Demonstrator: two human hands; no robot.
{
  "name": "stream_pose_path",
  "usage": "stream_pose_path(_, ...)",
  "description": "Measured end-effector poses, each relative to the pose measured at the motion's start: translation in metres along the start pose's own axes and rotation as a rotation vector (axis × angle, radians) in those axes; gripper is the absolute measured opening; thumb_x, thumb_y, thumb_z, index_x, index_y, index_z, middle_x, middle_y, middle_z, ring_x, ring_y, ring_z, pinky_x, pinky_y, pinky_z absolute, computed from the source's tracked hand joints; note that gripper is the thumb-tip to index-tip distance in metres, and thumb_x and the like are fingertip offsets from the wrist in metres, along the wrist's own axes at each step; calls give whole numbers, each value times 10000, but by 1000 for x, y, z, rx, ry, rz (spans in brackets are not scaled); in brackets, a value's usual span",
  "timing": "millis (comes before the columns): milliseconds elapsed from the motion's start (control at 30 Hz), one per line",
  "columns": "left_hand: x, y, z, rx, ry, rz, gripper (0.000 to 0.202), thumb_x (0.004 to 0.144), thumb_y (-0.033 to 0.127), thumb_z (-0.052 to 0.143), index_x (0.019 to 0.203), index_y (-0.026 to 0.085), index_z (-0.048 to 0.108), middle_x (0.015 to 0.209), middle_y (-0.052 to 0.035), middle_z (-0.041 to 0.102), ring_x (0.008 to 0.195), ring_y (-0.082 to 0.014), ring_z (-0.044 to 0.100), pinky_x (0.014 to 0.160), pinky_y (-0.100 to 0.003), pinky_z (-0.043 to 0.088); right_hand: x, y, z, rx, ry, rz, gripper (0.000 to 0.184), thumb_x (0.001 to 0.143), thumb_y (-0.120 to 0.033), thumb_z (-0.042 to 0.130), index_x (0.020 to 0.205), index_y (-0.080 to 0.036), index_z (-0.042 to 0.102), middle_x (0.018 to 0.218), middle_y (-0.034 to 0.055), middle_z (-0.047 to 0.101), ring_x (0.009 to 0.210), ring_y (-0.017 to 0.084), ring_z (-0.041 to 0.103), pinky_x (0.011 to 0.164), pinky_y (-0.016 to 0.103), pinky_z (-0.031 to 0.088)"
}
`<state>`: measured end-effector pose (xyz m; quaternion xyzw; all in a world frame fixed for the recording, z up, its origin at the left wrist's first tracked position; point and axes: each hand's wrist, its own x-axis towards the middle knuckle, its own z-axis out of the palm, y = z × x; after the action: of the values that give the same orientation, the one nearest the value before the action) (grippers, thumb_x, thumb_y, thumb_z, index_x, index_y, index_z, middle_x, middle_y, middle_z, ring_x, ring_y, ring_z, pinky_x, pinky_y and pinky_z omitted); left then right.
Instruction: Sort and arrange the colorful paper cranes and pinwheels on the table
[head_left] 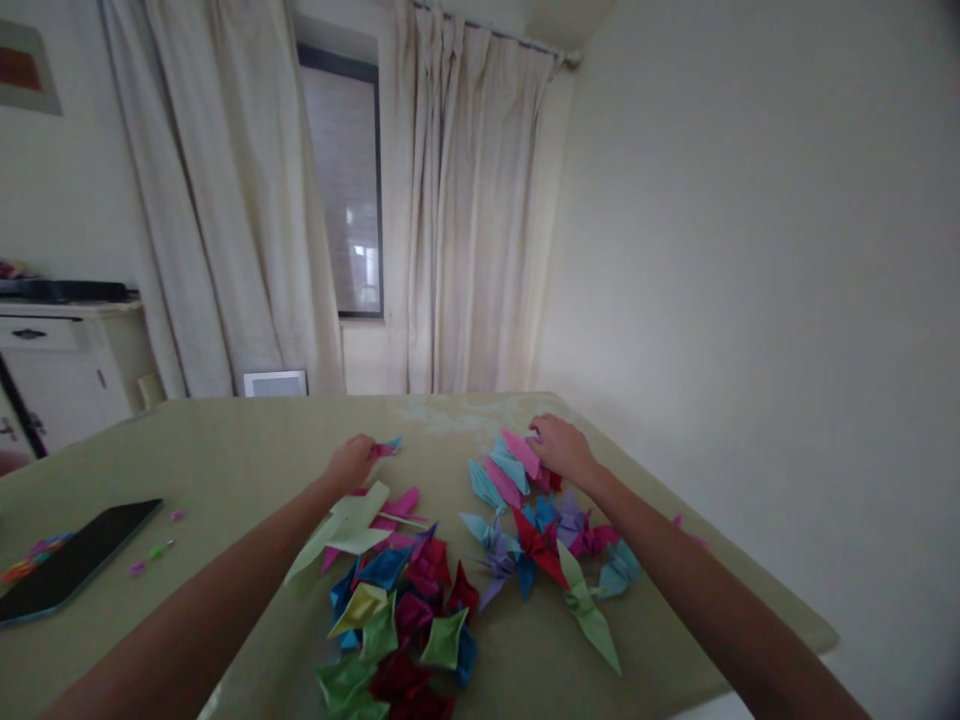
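Observation:
My left hand [352, 462] reaches over the table with its fingers closed on a small pink-and-blue folded paper piece [388, 447]. My right hand [561, 445] is at the far end of the right-hand pile, its fingers curled around a purple folded paper piece [534, 437], mostly hidden by the hand. Beside it lie pink origami cranes [520, 452] and light blue ones [486, 486]. Nearer me in that pile are a red crane [538, 545] and a pale green crane [587, 605]. Below my left hand rests a pale green folded paper [354, 524] over pink ones.
A heap of folded papers [412, 615] in several colours stands at the table's near middle. A black tablet-like slab [82, 560] lies at the left, by small pink and green bits [156, 551]. The table [247, 440] runs up to a wall [750, 300] on the right.

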<state>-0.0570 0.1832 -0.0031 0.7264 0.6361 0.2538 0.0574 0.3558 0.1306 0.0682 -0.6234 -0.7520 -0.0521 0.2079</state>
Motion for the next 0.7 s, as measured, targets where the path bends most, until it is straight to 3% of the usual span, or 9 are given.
stream_pose_path(67, 4, 13, -12, -60, 35, 11, 146, 961, 275, 697, 895, 172, 777, 962, -124, 785, 1049, -342, 749, 982, -487, 552, -4, -4, -8, 97, 44, -27, 189, 995, -267, 639, 1125, -182, 745, 1177, 141, 751, 1049, 263, 717, 895, 350, 519)
stream_pose_path(133, 9, 37, -23, -147, 68, 64, 163, 932, 261, 679, 854, 180, 798, 934, -150, 797, 1025, -386, 755, 965, -493, 545, -6, -13, -16, 212, 67, -69, 189, 1026, -309, 619, 1124, -196, 735, 1111, 96, 770, 981, 220, 728, 876, 325, 539)
stream_pose_path(267, 6, 113, -33, -388, 55, 312, 159, 906, 316, 703, 951, 219, 821, 1008, -103, 816, 953, -291, 756, 925, -389, 578, -4, -39, -22, 528, 46, -131, 324, 1079, -459, 551, 1245, -212, 679, 1107, 69, 774, 807, 155, 752, 718, 271, 578)
stream_pose_path(333, -4, 152, -33, -494, 27, 446, 182, 903, 342, 716, 1003, 232, 821, 1020, -89, 809, 942, -260, 745, 914, -357, 584, -4, -49, -21, 772, -6, -130, 390, 1033, -510, 620, 1286, -215, 650, 1119, 79, 769, 761, 154, 757, 642, 257, 574)
stream_pose_path(467, -26, 204, -28, -619, 16, 584, 198, 915, 347, 718, 1057, 238, 801, 1018, -92, 784, 959, -255, 729, 938, -371, 577, -10, -52, -22, 1018, -61, -166, 396, 897, -517, 778, 1125, -203, 700, 928, 36, 773, 730, 173, 738, 646, 275, 584)
stream_pose_path(567, -28, 209, -20, -607, -32, 610, 298, 953, 354, 677, 1224, 246, 740, 1124, -93, 779, 960, -240, 749, 900, -350, 598, -23, -35, -30, 981, -19, -175, 358, 918, -498, 745, 1117, -202, 717, 899, 29, 776, 751, 184, 728, 688, 293, 577)
stream_pose_path(700, -6, 171, -6, -352, -26, 411, 375, 969, 245, 562, 1329, 229, 662, 1297, -98, 743, 1006, -215, 750, 919, -332, 604, -50, 4, -40, 651, 101, -126, 332, 953, -415, 693, 1219, -217, 686, 877, 8, 752, 732, 179, 683, 671, 280, 501)
